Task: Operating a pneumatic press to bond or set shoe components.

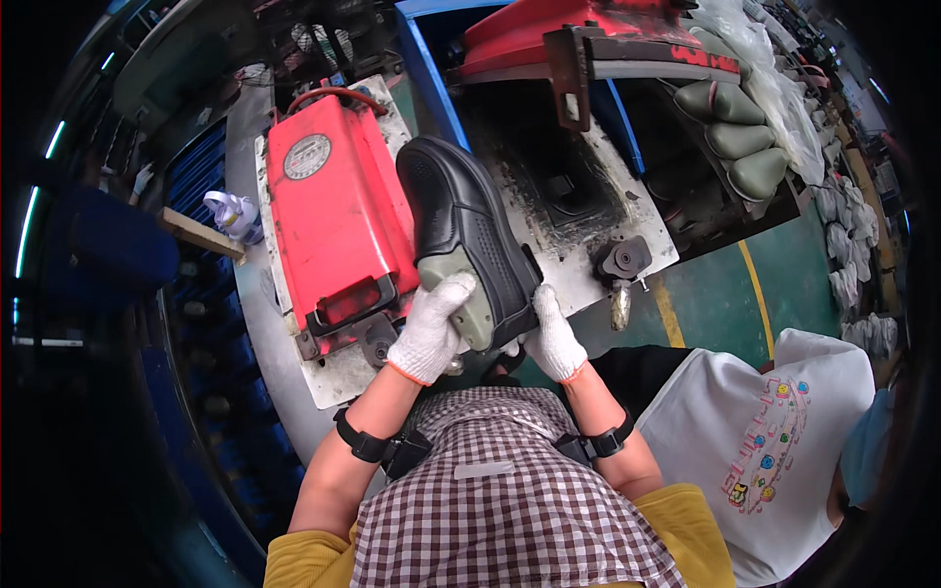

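Both white-gloved hands hold a black shoe (469,211) in front of my body, its toe pointing away from me. An olive-green shoe last (459,294) fills the shoe's opening and shows at the heel end. My left hand (433,326) is closed around the last and the shoe's heel, thumb on top. My right hand (555,338) pinches the right side of the heel at the sole edge. Some fingers of both hands are hidden under the shoe. The shoe hangs over the gap between a red machine cover (338,211) and an open pressing station.
The open station's dark cavity (564,191) lies beyond the shoe, its red lid (588,39) raised. Several green lasts (735,140) are piled at the far right. A purple-white bottle (233,216) stands at left. Close by on my right is a person in a white shirt (760,456).
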Motion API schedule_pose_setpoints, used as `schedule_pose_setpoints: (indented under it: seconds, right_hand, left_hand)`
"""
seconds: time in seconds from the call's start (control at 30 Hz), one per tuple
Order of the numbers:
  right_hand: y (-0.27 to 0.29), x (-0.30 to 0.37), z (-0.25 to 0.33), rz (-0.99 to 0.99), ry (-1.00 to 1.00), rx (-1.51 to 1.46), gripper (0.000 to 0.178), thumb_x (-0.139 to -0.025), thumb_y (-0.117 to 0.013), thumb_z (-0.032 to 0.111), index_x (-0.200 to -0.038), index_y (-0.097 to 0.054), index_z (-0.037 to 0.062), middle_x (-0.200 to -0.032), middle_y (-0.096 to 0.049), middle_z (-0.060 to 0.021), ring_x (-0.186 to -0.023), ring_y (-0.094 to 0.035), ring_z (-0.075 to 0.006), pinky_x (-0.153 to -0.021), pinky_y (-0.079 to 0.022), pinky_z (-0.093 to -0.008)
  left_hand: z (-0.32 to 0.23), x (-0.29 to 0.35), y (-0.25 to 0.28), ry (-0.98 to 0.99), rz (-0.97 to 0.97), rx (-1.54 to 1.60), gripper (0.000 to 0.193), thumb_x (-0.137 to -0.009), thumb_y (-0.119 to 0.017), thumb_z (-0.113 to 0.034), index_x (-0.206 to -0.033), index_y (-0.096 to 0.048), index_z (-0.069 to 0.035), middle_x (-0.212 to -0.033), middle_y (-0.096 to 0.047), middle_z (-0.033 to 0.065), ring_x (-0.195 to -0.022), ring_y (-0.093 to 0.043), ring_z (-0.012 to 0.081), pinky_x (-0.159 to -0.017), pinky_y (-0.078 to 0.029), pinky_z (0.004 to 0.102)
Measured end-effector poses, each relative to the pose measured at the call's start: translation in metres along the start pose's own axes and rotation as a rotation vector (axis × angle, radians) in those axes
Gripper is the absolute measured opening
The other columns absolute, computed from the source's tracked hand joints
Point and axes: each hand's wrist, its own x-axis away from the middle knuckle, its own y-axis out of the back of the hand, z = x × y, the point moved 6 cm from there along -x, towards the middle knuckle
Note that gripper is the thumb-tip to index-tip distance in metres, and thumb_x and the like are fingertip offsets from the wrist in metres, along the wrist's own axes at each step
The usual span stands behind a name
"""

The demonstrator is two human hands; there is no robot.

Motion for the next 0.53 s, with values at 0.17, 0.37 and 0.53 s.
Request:
schedule_pose_setpoints:
  seconds: [0.17,0.37,0.53]
  right_hand:
    - [-0.067,-0.01,0.01,0.105,0.094,0.426,0.107,-0.093,-0.053,0.081,-0.163,-0.035,0.0022,-0.151,-0.057,-0.0114,-0.132,-0.057,-0.0172,-0.108,-0.047,-0.0319]
    - [-0.091,0.003,0.096,-0.157,0.764,0.512,0.083,-0.107,-0.052,0.057,-0.167,-0.025,0.0065,-0.123,-0.073,-0.0132,-0.097,-0.072,-0.0162,-0.081,-0.055,-0.0283]
    - [-0.065,-0.039,0.167,-0.008,0.535,0.129,0.074,-0.111,-0.046,0.051,-0.171,-0.011,0.0242,-0.15,-0.055,-0.0239,-0.133,-0.062,-0.03,-0.105,-0.056,-0.0357]
  left_hand:
    - [-0.02,0.053,0.061,-0.109,-0.154,0.14,0.055,-0.09,-0.063,-0.014,-0.141,-0.054,0.001,-0.132,-0.067,0.0144,-0.124,-0.066,0.0298,-0.111,-0.053,0.0466]
    - [-0.053,0.173,0.155,-0.342,-0.353,0.408,0.068,-0.09,-0.059,-0.025,-0.151,-0.046,0.0,-0.145,-0.06,0.0213,-0.13,-0.062,0.0385,-0.114,-0.048,0.0569]
    - [-0.063,0.27,0.244,-0.667,-0.827,0.267,0.069,-0.09,-0.065,-0.028,-0.153,-0.048,-0.005,-0.149,-0.06,0.0136,-0.132,-0.061,0.0392,-0.115,-0.048,0.0558]
